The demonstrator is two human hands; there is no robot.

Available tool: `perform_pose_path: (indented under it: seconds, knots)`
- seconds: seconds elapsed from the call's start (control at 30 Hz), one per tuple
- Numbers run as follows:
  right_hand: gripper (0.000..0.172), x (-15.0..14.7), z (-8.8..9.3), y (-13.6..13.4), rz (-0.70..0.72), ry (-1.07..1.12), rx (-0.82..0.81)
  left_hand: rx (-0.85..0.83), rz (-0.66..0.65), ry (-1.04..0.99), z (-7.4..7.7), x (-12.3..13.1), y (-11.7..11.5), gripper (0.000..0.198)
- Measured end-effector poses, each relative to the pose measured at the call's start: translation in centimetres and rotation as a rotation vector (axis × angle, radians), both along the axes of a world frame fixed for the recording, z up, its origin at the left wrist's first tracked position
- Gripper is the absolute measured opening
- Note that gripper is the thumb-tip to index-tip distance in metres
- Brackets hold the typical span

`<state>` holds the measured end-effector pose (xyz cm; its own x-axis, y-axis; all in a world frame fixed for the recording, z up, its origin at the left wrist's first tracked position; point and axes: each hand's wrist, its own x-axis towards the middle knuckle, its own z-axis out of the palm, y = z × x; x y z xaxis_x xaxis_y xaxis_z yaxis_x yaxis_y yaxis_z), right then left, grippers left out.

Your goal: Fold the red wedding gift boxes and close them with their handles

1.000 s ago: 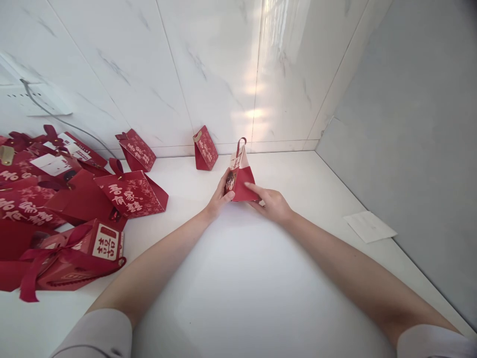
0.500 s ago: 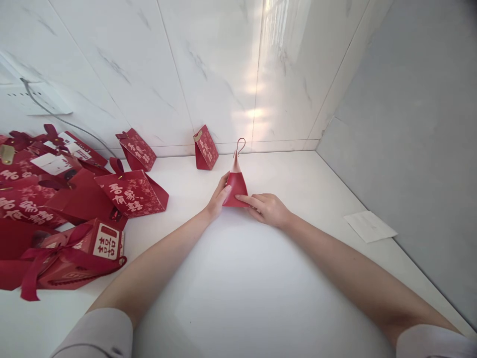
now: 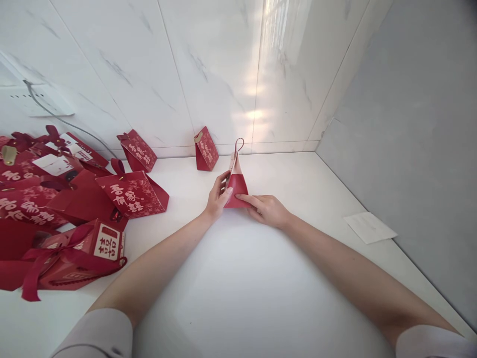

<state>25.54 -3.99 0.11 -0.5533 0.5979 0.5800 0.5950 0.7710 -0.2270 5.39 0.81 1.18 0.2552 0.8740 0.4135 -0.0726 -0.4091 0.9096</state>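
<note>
A small red and pale pink paper gift box (image 3: 237, 185) stands upright on the white table, tapering to a thin cord loop at its top. My left hand (image 3: 218, 197) grips its left side, thumb on the near face and fingers round the back. On the lower right, my right hand (image 3: 269, 209) holds the box with the index finger laid across the near face and the other fingers beside the bottom corner. The far side of the box is hidden. Behind and to the left stands another red gift box (image 3: 207, 149) by the wall.
At the left lies a pile of red gift boxes (image 3: 130, 194) with ribbons, including a larger ribbon-tied box (image 3: 80, 256). A grey cable (image 3: 70, 123) runs down the tiled wall from a socket (image 3: 39, 102). A white paper piece (image 3: 370, 227) lies at the right, near the grey panel (image 3: 421, 149).
The box has turned slightly, so more of its printed left edge shows near the top. My left hand's fingers have shifted a little on it; my right hand stays nearly the same.
</note>
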Motion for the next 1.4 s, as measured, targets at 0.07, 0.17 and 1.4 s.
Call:
perform_pose_path:
  seconds: [0.07,0.17,1.4]
  knots:
    - [0.051,-0.02,-0.03,0.04,-0.001,0.006,0.011,0.025,0.0,0.017,-0.29,-0.1,0.22,0.055]
    - [0.05,-0.03,-0.05,0.09,-0.001,0.017,0.033,0.049,-0.022,0.019,-0.62,-0.14,0.53,0.053]
    - [0.051,0.06,-0.24,0.14,-0.013,0.041,0.009,0.028,-0.058,0.044,-0.74,-0.18,0.66,0.053]
